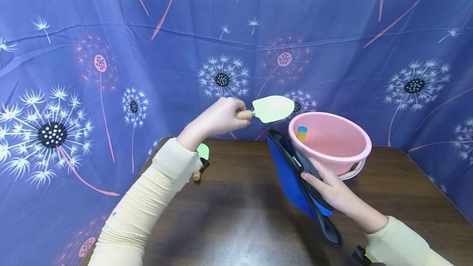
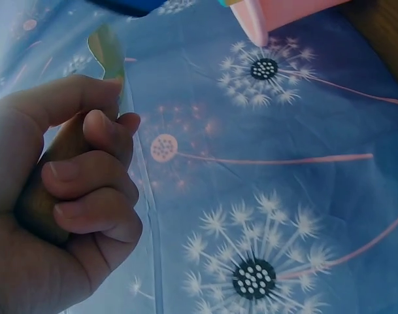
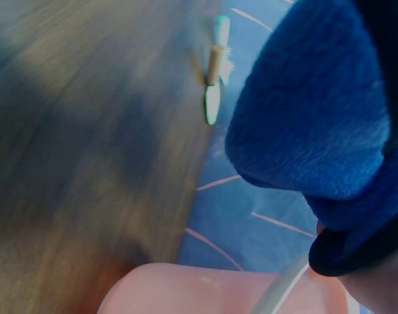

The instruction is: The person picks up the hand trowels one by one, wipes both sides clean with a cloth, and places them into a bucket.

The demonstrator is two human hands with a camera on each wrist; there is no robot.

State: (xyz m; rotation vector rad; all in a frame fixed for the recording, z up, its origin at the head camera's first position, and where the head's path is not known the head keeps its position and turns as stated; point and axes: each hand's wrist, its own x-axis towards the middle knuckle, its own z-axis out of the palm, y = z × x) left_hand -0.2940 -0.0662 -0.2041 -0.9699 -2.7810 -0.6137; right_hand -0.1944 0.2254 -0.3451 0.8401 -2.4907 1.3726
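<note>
My left hand (image 1: 223, 116) grips the wooden handle of a hand trowel (image 1: 274, 108), holding it above the table with the pale green blade pointing right. In the left wrist view, the fingers curl round that handle (image 2: 47, 196). My right hand (image 1: 330, 188) holds a blue fleecy cloth item (image 1: 286, 175) with dark edging, thumb on its near side. The item hangs folded in front of a pink bucket (image 1: 332, 163) and overlaps its left side. Inside the bucket stands an orange-yellow cylinder with a blue top (image 1: 301, 134).
Behind my left forearm, a second green-bladed tool (image 1: 203, 151) with a wooden handle lies on the brown table (image 1: 229, 221). A black and yellow object (image 1: 361, 254) shows beside my right sleeve. Blue dandelion-print fabric (image 1: 166, 65) hangs round the table.
</note>
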